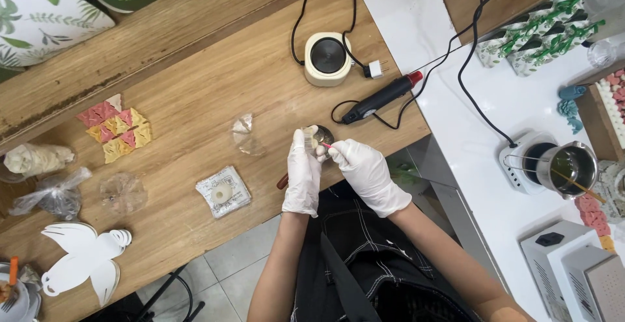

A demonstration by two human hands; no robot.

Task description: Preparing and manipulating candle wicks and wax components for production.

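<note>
Both gloved hands meet just past the table edge [195, 244]: I see my left hand [303, 179] clasped around a small metal spoon [319, 134], keeping its bowl level, while my right hand [363, 173] pinches a thin pink-tipped stick [327, 145] into the pale bits inside. Farther out, a small round heater [327, 58] sits bare, and off right a metal cup [574, 166] holds dark liquid and a stirrer.

Two gloved hands are in view: one left hand [303, 175] and one right hand [364, 173]. One small spoon [318, 137] sits between them. The wooden bench carries one cream hotplate [327, 58], one black heat tool [383, 98] and one white paper bird cutout [84, 257]. The white table holds one metal melting pot [573, 166].
</note>
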